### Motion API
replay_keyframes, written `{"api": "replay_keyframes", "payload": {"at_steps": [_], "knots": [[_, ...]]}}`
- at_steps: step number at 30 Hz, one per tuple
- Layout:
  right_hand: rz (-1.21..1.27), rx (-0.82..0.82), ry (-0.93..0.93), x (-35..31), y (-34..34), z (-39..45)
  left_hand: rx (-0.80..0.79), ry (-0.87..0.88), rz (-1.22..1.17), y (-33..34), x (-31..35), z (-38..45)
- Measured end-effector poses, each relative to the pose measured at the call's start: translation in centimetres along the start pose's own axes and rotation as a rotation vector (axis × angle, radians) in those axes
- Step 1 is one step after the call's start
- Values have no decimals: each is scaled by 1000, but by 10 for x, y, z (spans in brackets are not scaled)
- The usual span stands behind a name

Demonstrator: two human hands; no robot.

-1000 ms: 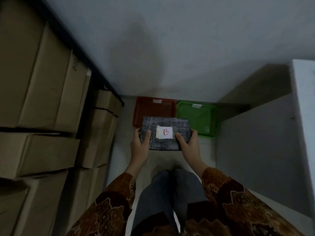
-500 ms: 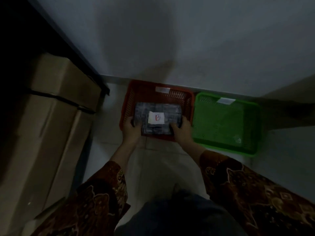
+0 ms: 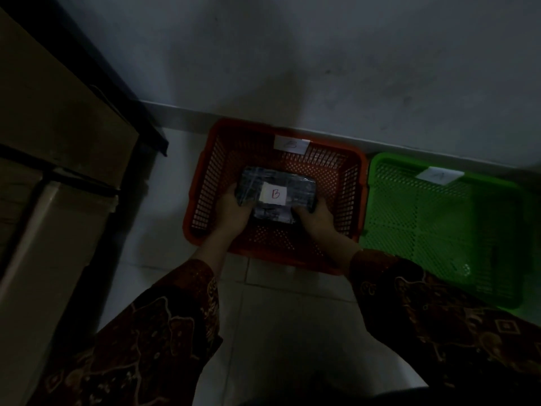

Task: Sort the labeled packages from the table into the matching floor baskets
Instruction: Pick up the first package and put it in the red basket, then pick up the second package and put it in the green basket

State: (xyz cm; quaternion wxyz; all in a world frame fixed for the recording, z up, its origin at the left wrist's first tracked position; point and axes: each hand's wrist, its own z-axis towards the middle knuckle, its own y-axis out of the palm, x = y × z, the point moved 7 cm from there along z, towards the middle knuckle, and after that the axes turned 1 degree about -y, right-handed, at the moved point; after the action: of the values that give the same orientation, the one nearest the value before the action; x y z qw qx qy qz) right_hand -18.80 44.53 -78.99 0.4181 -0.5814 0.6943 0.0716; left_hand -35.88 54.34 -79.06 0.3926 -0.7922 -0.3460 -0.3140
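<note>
With both our left hand (image 3: 234, 213) and right hand (image 3: 317, 219) clamped on the B package (image 3: 276, 197), we hold it inside the red basket (image 3: 202, 197), not yet released; the green basket (image 3: 439, 230) looks empty.

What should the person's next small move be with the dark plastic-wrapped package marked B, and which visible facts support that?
Probably lower it the last bit and let go. Both the left hand and right hand grip the dark plastic-wrapped package inside the orange perforated plastic basket, whose far-rim paper tag seems to read B, matching its label. The green perforated plastic basket carries a different tag.
</note>
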Motion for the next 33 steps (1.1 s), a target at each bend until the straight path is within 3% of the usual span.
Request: {"api": "replay_keyframes", "payload": {"at_steps": [6,9,17,20,25,33], "knots": [[-115,-33,-3,-17,-22,-60,1,76,101,-30,34,-52],[-301,-84,-96,-37,-44,-109,-19,109,298,-53,68,-105],[-732,-157,-351,-170,-153,-317,-126,277,773,-111,249,-288],[-915,-92,-441,-220,-209,-398,-109,363,878,-131,324,-360],[-959,103,-482,-262,-312,-508,10,553,938,-149,435,-464],[-891,435,-516,-234,-473,-631,62,845,995,-73,542,-592]]}}
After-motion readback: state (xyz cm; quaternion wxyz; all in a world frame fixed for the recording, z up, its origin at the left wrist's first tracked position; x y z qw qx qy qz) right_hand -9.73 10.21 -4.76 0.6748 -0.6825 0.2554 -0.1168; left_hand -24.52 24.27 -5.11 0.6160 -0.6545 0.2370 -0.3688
